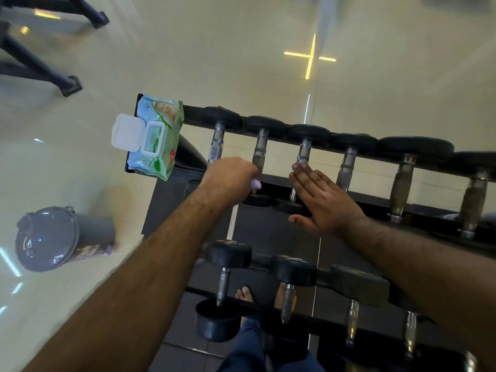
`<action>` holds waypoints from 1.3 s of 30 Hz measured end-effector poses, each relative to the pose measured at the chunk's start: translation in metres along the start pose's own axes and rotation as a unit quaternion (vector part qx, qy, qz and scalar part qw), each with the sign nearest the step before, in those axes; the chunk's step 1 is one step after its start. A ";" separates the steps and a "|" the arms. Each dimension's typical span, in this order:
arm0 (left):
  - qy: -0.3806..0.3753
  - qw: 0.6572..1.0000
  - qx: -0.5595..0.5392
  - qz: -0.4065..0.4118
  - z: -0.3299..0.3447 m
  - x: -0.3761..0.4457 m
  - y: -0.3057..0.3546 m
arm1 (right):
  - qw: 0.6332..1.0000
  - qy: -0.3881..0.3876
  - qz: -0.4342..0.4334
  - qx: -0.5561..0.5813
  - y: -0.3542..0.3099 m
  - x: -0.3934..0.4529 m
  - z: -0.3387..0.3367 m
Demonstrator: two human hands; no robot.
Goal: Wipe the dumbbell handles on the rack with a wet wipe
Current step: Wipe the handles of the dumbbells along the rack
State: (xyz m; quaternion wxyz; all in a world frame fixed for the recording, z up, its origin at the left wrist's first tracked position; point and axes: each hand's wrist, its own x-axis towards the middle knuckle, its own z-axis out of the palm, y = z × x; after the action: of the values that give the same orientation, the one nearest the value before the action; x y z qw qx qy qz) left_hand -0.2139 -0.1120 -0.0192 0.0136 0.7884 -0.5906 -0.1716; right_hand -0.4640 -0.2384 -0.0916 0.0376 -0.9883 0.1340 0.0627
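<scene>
Six dumbbells sit across the top tier of the black rack point(375, 196), steel handles running toward the viewer. On the second dumbbell handle point(259, 151) from the left, the left hand point(229, 178) is curled around the near part of the bar, with a bit of pale wet wipe point(256, 184) showing under its fingers. The right hand point(320, 196) lies flat, fingers straight and together, over the third dumbbell handle point(304, 151), fingertips on the bar. A wipes pack point(158, 135) with its lid flipped open rests on the rack's left end. More dumbbells fill the lower tier point(295, 299). A grey lidded bin point(57, 238) stands on the pale floor to the left.
</scene>
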 end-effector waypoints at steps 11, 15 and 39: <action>0.052 0.979 0.117 0.158 0.025 0.033 0.013 | 1.000 -0.011 -0.001 -0.008 0.000 0.000 0.002; -0.046 0.985 0.097 0.135 0.022 0.014 0.013 | 1.000 -0.015 -0.001 0.001 0.000 0.001 0.002; 0.072 0.979 -0.144 -0.126 0.041 -0.022 0.016 | 0.997 -0.060 0.028 -0.030 -0.009 -0.004 -0.006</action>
State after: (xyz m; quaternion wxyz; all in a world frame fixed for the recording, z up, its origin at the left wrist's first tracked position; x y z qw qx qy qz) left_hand -0.2455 -0.0891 -0.0483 0.1474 0.8568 -0.4529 -0.1976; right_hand -0.4648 -0.2297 -0.0846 0.0144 -0.9793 0.1575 0.1265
